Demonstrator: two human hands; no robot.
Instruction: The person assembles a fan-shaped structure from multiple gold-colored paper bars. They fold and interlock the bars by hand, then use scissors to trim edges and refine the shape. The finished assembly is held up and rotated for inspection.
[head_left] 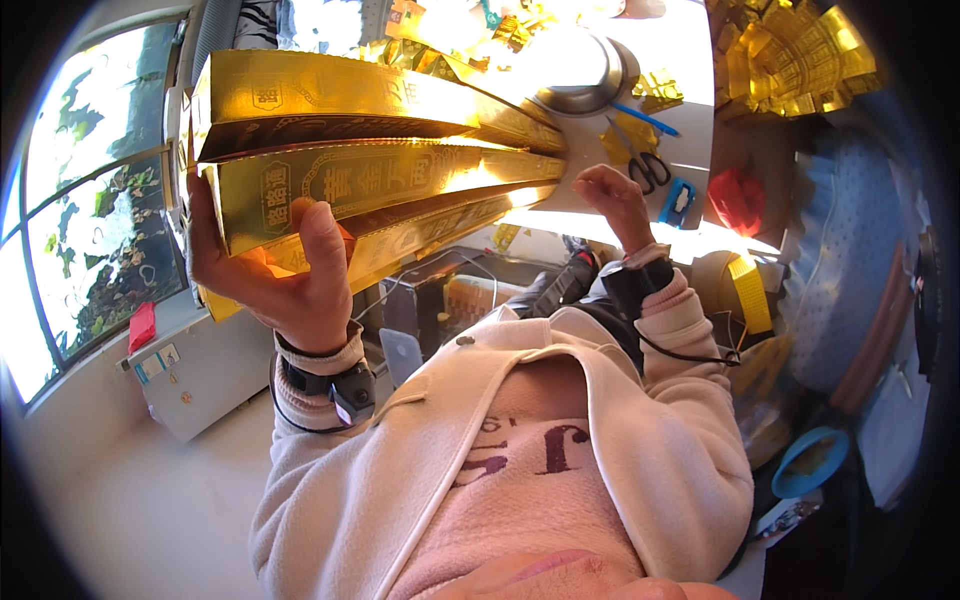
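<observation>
Grips gold cardboard strips (390,180), apparently folded but not yet set down, left of the scissors (641,160) with left hand (285,295) spread wide, and holds right hand (618,205) half-curled, seemingly empty, just beside the scissors

"How's my picture?"
"Bright; I see the window (100,205) left of the left hand (290,265) washed out, gold paper (380,185) beside it glaring."
"The table (690,140) beyond the right hand (617,205)?"
"Partly bleached; edges bend toward a black rim."

Daylight is pouring through the left-hand window (100,200). Pale floor (150,490) is showing lower left. White table (692,145) is catching hard glare.
</observation>
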